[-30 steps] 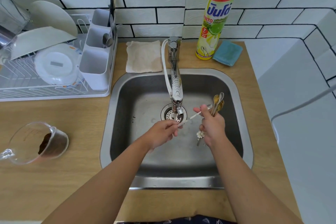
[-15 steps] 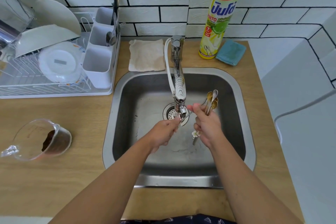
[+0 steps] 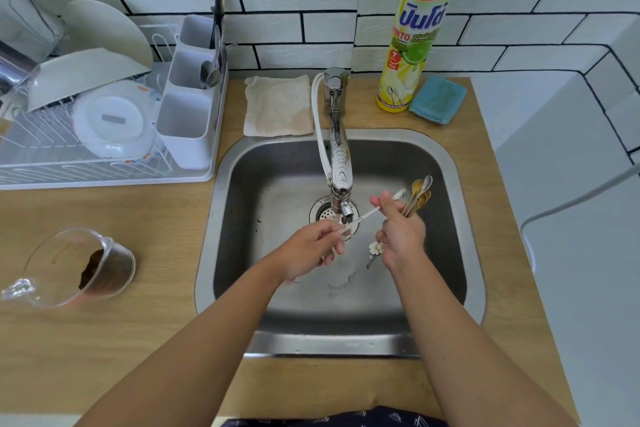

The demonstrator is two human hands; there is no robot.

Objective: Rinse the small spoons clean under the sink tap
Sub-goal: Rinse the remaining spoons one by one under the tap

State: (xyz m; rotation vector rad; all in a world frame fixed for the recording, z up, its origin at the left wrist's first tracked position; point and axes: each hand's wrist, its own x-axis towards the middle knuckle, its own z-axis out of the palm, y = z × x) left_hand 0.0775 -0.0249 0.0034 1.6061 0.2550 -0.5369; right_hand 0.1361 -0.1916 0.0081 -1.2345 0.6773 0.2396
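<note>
Rinsing underway: left hand (image 3: 313, 246) pinches the white spoon (image 3: 370, 213) under the tap (image 3: 341, 177); right hand (image 3: 401, 236) grips the spoon bunch (image 3: 419, 198); next, probably swap spoons.

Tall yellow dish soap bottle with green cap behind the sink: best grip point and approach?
Grip the yellow dish soap bottle at its narrowed waist under the red band, coming from the front: it stands upright against the tiled wall, with the blue sponge close on its right and the chrome tap to its left.
</note>
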